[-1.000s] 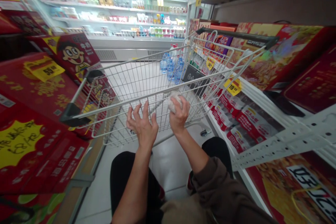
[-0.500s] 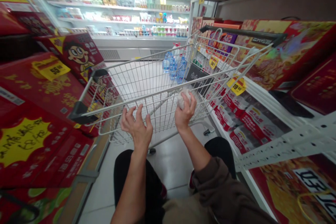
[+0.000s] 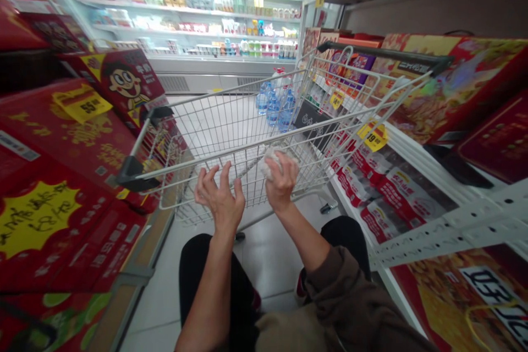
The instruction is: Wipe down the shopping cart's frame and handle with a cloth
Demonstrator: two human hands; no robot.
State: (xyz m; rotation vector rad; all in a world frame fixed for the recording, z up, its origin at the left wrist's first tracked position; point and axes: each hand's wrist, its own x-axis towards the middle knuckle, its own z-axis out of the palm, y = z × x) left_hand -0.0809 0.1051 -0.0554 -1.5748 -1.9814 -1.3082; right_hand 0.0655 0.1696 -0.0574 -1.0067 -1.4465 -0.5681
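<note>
A wire shopping cart (image 3: 243, 146) stands sideways across the aisle in front of me. My left hand (image 3: 220, 198) is at its near side, fingers spread and bent against the wires, holding nothing that shows. To the right of it, my right hand (image 3: 282, 179) is closed around a crumpled whitish cloth (image 3: 270, 164), pressed to the wires of the same side. Part of the cloth is covered by my fingers. The cart's dark handle (image 3: 383, 59) is at the upper right.
Red boxes (image 3: 74, 137) with yellow tags are stacked at the left. A white shelf (image 3: 429, 157) with boxes and packed bottles lines the right. Blue water bottles (image 3: 273, 107) stand on the floor beyond the cart, before a lit refrigerated display (image 3: 190, 60).
My right hand has moved left and slightly down along the cart's side with the cloth, closer to my left hand. My left hand has shifted slightly right.
</note>
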